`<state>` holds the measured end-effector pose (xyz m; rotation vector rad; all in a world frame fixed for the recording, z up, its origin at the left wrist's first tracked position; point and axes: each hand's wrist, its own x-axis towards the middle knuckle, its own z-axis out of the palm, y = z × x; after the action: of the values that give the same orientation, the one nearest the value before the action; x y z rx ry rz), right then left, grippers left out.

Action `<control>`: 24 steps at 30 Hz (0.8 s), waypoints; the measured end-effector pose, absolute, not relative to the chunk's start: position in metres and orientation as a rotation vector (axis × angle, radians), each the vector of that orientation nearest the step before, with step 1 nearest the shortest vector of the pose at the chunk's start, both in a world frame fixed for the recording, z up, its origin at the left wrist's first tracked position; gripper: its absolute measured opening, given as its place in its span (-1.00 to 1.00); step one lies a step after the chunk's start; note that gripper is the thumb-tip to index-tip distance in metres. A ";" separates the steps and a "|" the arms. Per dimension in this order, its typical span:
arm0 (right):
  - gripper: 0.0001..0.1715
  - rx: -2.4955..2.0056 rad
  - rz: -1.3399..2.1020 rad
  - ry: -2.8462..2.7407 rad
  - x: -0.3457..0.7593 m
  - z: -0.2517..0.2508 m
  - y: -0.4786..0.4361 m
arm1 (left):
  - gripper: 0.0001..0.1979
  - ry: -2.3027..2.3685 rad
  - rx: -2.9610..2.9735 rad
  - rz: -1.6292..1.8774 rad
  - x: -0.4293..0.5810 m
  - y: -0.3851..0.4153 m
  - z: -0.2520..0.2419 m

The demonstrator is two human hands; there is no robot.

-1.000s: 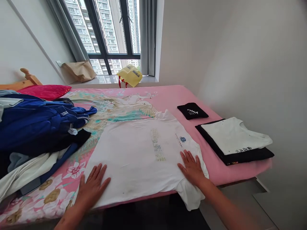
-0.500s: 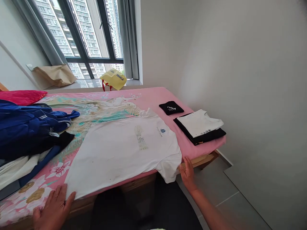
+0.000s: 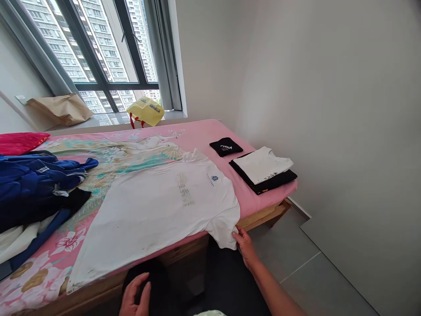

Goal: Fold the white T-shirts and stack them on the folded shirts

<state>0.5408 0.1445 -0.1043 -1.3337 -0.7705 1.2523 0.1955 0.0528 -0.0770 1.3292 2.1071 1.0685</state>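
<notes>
The person's left hand [image 3: 135, 297] hangs low in front of the bed's near edge. Its fingers are loose and parted, it holds nothing, and it is clear of the cloth above it. The right hand [image 3: 245, 246] is further right along that same edge, with its fingertips up against the hem of the sleeve [image 3: 224, 230] that droops over the side. I cannot tell from here whether it pinches the sleeve or only touches it.

That sleeve belongs to a large white cotton T-shirt [image 3: 158, 210] with a small blue crest and faint printed lines. It is spread flat across the middle of the bed [image 3: 204, 131], which has a pink floral sheet, and its bottom hem runs to the near edge.

At the bed's left edge lies a heap of blue, black and white clothes [image 3: 29, 184], just beside the shirt. Behind the heap is a red pillow [image 3: 18, 142]. On the window ledge beyond the far edge sit a crumpled brown paper bag [image 3: 61, 109] and, further right, a yellow carrier bag with red handles [image 3: 145, 111].

Toward the right edge is a small folded black cloth with white lettering [image 3: 226, 146]. Just beside it, at the near right corner, a folded white shirt [image 3: 263, 164] rests on a folded black one [image 3: 279, 180].
</notes>
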 end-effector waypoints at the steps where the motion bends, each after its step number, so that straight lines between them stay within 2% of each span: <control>1: -0.48 -1.303 1.312 -0.730 0.541 -0.100 0.143 | -0.56 1.975 1.308 1.032 0.209 0.055 -0.080; 5: -0.53 -1.146 1.518 -0.562 0.542 -0.088 0.135 | -0.57 1.614 1.222 0.858 0.256 0.073 -0.084; 9: -0.58 -1.088 1.542 -0.385 0.542 -0.073 0.130 | -0.61 1.403 1.163 0.854 0.306 0.102 -0.080; 16: -0.68 -1.044 1.560 -0.323 0.541 -0.051 0.127 | -0.36 1.201 0.764 0.878 0.372 0.146 -0.084; 21: -0.68 -1.135 1.510 -0.407 0.541 -0.055 0.125 | -0.56 0.992 0.492 0.846 0.380 0.152 -0.082; 24: -0.67 -1.166 1.485 -0.445 0.540 -0.059 0.124 | -0.52 1.014 0.448 0.766 0.382 0.153 -0.077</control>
<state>0.5403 0.1236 -0.0588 -1.1659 -0.4448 1.4847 0.3815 0.1530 -0.0773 0.4483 1.0142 0.7659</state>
